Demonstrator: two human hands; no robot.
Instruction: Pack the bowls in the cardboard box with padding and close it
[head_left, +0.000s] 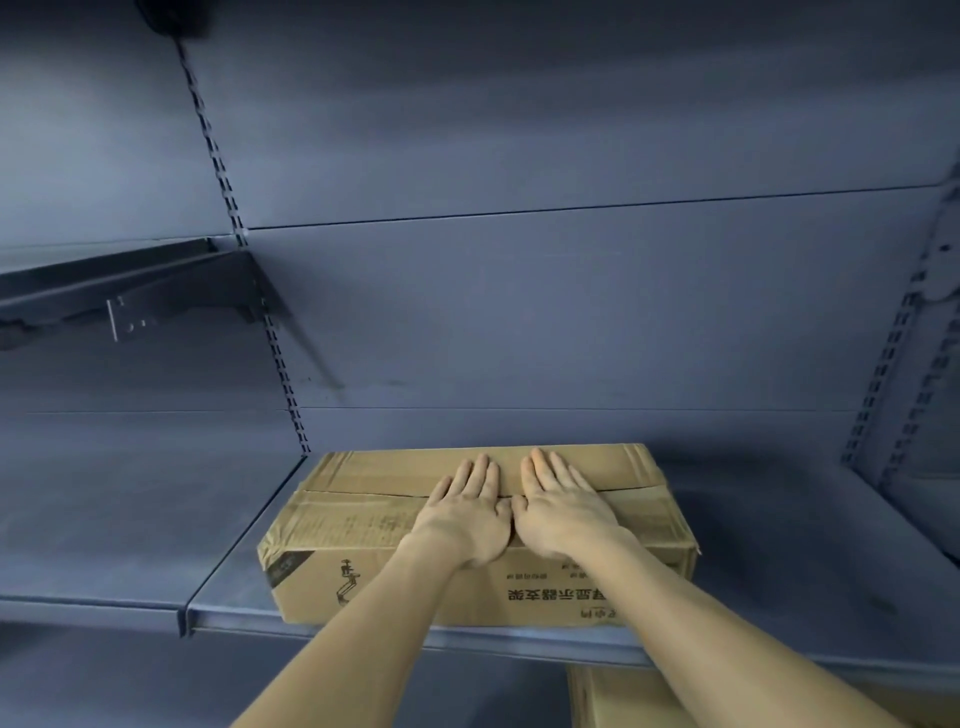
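Cardboard box (363, 525) sits on the blue shelf (779, 561) with both top flaps folded down, left hand (467, 519) and right hand (563, 512) pressing flat-fingered over the seam, so packing looks finished, bowls unseen inside.

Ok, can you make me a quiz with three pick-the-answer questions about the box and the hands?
1. Where is the box?
A on a shelf
B on the floor
C on a chair

2. How many hands touch it?
A none
B one
C two

3. How are the flaps?
A standing up
B folded down
C torn off

Answers:
1 A, it sits on the blue shelf.
2 C, the left hand and the right hand both lie flat on top.
3 B, the flaps meet under the palms.
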